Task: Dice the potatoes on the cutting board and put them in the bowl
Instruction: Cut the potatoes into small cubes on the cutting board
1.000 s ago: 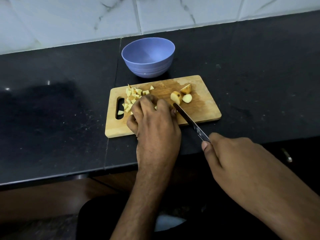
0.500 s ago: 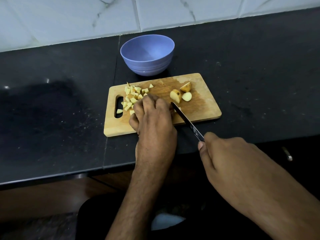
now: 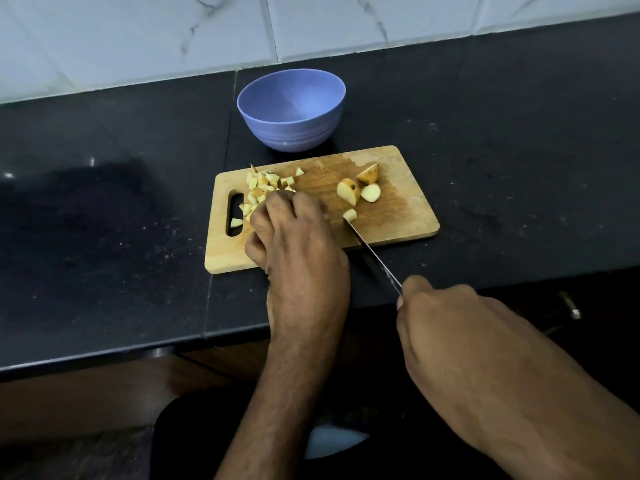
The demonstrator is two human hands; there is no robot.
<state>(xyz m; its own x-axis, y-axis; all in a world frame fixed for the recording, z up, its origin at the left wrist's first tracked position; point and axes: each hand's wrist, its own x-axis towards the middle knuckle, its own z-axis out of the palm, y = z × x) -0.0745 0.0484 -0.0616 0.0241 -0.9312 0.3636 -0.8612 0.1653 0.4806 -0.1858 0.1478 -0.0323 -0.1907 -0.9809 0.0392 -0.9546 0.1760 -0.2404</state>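
Note:
A wooden cutting board (image 3: pixel 398 220) lies on the black counter. Several diced potato pieces (image 3: pixel 259 187) are heaped at its left end. Three larger potato chunks (image 3: pixel 358 188) sit right of centre, with one small cut piece (image 3: pixel 349 214) just below them. My left hand (image 3: pixel 298 244) rests on the board with fingers curled down over a potato piece that is hidden beneath them. My right hand (image 3: pixel 460 327) grips the handle of a knife (image 3: pixel 372 258), whose tip touches the board beside the small cut piece. The blue bowl (image 3: pixel 291 133) stands behind the board and looks empty.
The black counter (image 3: pixel 104 237) stretches to both sides, with a white tiled wall (image 3: pixel 138 39) behind it. Its front edge runs just below the board. A small metal handle (image 3: pixel 569 304) sticks out under the counter at the right.
The knife has drawn back toward me. A small cut piece now lies free by its tip. My left hand has shifted slightly left over the board.

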